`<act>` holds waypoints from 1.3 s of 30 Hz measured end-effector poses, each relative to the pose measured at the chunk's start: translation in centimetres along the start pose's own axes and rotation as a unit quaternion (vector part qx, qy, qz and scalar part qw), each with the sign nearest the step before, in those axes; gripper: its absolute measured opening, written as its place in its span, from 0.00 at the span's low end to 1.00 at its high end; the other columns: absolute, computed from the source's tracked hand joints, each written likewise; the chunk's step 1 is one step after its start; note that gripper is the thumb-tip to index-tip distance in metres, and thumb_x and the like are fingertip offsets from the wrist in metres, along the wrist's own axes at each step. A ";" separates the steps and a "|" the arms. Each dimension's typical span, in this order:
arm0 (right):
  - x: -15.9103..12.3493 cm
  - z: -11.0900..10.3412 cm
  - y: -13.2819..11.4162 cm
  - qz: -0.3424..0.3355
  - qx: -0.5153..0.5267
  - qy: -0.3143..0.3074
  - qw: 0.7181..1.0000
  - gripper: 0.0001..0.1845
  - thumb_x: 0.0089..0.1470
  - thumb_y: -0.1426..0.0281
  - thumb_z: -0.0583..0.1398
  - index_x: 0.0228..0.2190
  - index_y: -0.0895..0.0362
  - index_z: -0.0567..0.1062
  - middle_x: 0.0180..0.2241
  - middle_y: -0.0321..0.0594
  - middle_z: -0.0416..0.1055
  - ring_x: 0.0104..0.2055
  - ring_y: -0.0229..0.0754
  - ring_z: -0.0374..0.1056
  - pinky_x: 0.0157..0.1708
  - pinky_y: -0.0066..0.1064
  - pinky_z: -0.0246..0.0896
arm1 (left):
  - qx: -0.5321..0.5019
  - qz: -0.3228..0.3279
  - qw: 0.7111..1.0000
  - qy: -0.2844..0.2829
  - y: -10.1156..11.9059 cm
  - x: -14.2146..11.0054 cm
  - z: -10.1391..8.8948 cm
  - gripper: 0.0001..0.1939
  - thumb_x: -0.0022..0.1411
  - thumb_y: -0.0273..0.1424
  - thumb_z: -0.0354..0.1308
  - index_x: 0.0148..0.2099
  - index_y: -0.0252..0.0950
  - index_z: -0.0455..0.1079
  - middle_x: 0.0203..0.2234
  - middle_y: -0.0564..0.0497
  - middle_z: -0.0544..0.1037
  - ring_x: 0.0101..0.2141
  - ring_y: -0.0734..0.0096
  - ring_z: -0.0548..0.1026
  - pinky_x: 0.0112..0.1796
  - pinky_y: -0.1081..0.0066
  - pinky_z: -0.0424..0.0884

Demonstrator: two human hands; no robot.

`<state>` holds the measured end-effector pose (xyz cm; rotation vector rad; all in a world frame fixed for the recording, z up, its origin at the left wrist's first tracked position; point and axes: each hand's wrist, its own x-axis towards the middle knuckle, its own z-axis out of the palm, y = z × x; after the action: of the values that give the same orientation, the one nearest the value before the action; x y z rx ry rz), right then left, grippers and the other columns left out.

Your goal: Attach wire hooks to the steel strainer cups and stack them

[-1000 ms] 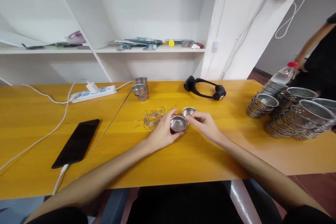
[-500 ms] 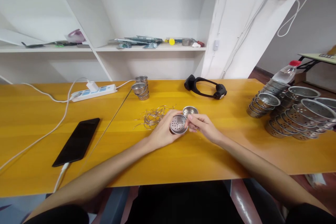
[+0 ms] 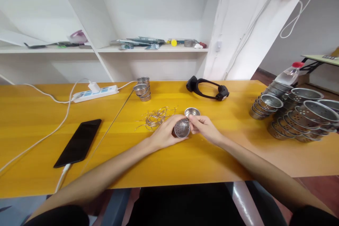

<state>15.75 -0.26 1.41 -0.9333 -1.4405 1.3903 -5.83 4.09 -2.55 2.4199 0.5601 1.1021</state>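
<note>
My left hand [image 3: 167, 132] is wrapped round a small perforated metal cup [image 3: 182, 129], tilted so that its open mouth faces me. At the cup's upper right rim, the thumb and fingers of my right hand [image 3: 201, 126] are pinched together. Whatever sits between those fingertips is too small to make out, perhaps a thin wire. Just behind the hands, a second metal cup [image 3: 192, 111] stands upright on the table. A tangle of thin metal wires [image 3: 155, 118] lies beyond my left hand.
Stacked perforated cups [image 3: 304, 120] stand at the right, by a red-capped bottle [image 3: 288, 74]. Several more cups [image 3: 143, 89] are at the back. A black headset-like band [image 3: 208, 90], a power strip [image 3: 95, 93] and a phone [image 3: 78, 143] also lie on the table [image 3: 209, 166].
The held cup has tipped, showing more of its inner side wall and less of its bottom. My right hand's fingers have shifted slightly at the rim.
</note>
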 end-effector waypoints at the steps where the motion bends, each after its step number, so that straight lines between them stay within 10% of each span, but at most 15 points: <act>1: 0.0 0.1 0.0 -0.001 0.003 0.004 1.000 0.35 0.61 0.41 0.63 0.20 0.57 0.69 0.19 0.28 0.52 0.22 0.32 0.47 0.25 0.29 0.40 | 0.003 0.004 1.000 0.003 0.0 0.0 0.0 0.36 0.64 0.43 0.71 0.68 0.44 0.61 0.59 0.41 0.76 0.58 0.51 0.78 0.58 0.49 0.76; 39: -0.1 1.3 0.5 -0.045 -0.086 0.064 0.993 0.31 0.57 0.47 0.69 0.20 0.56 0.68 0.20 0.30 0.58 0.24 0.33 0.51 0.26 0.29 0.46 | -0.012 0.028 0.999 0.043 -0.4 -0.5 0.8 0.30 0.65 0.42 0.71 0.62 0.44 0.61 0.59 0.40 0.76 0.59 0.52 0.78 0.56 0.46 0.78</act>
<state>14.48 -0.75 0.99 -1.0340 -1.5028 1.1352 -5.53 3.99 -3.53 2.3899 0.5060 1.2329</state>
